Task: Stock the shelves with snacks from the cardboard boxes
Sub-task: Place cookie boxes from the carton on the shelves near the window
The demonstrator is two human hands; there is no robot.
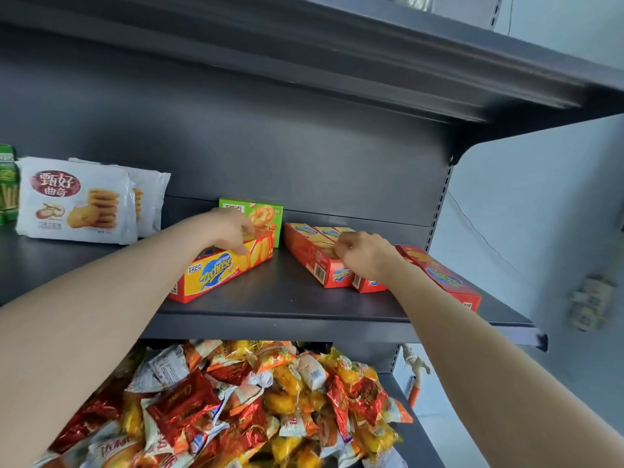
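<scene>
Two cookie bags point(72, 201), one green box point(266, 211); left hand point(226, 231) grips yellow box point(219, 271), right hand point(364, 255) pinches red box point(314, 258).

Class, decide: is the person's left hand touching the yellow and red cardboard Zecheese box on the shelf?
Touching. The head view shows the left hand with fingers curled over the top of the yellow and red cardboard Zecheese box.

A: Any room on the middle shelf point(290, 295)?
B: A bare lane runs toward 12 o'clock, with the yellow Zecheese box point(216, 275) at its 9 and the red Zecheese boxes point(309, 256) at its 3.
A: And the far end?
B: The green snack box point(266, 211) stands at 11 o'clock.
</scene>
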